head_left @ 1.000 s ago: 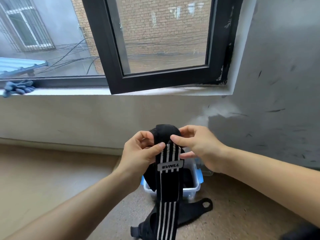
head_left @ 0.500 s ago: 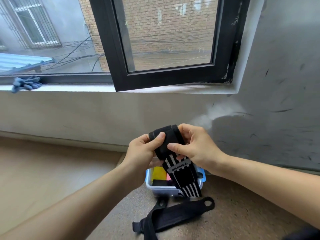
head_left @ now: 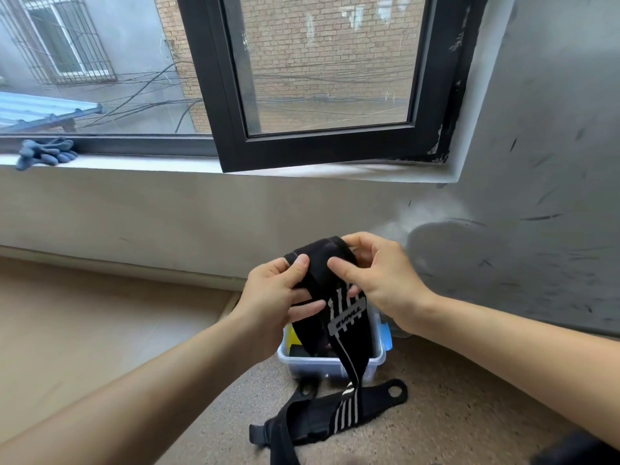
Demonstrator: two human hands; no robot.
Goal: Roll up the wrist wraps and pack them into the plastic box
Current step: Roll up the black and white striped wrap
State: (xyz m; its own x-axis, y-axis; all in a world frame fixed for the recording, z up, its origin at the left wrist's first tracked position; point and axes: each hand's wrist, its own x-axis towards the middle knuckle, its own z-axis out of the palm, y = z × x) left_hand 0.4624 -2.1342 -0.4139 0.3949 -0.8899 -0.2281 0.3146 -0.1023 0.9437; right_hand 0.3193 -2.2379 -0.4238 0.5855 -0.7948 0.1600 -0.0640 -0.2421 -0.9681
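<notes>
I hold a black wrist wrap (head_left: 339,317) with white stripes and a grey logo up in front of me, above the box. Its top end is folded over into a loose roll. My left hand (head_left: 278,293) grips the roll's left side, thumb on the front. My right hand (head_left: 379,276) pinches the right side, thumb pressing the front. The striped tail hangs down to the floor. A clear plastic box (head_left: 335,364) with blue latches stands on the floor below, with yellow and dark items inside. A second black wrap (head_left: 315,417) with a thumb loop lies on the floor in front of the box.
The box sits against a grey wall (head_left: 503,263) in a corner under an open black-framed window (head_left: 318,95). Blue gloves (head_left: 47,152) lie on the sill at the left. The floor (head_left: 436,414) is speckled concrete; a tan surface (head_left: 100,330) lies at the left.
The roll at the wrap's top has grown as both hands turn it, and the hanging tail has shortened and swung right. The view has tilted down a little.
</notes>
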